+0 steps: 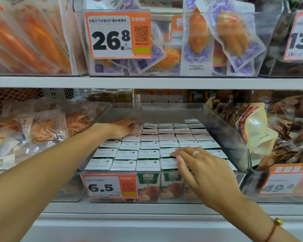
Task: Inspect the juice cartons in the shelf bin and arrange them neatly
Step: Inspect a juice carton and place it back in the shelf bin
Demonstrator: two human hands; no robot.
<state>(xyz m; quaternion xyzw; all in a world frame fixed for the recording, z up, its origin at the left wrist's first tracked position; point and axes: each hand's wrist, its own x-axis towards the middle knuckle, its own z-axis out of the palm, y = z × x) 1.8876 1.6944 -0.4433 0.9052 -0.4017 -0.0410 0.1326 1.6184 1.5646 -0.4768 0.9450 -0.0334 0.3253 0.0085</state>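
The juice cartons [150,145] stand upright in tight rows inside the clear shelf bin [231,137], their white tops showing and the apple-printed fronts of the front row visible through the bin's front wall, at 6 o'clock of the bin, beside the orange 6.5 price tag [109,186]. The left hand [125,127] reaches to the bin's 10 o'clock corner, fingers loosely curled over the back-left cartons; whether it grips 1 or only presses them I cannot tell. The right hand [199,169] lies at about 5 o'clock, fingers fairly straight and spread, fingertips [179,158] resting on the carton tops of the 2 front rows, holding nothing. This looks like a levelling or squaring touch, meant to seat the rows flush. The back row looks slightly uneven, with a carton at 1 o'clock sitting higher, so that end probably needs attention. Bagged snacks [252,130] fill the neighbouring bins.
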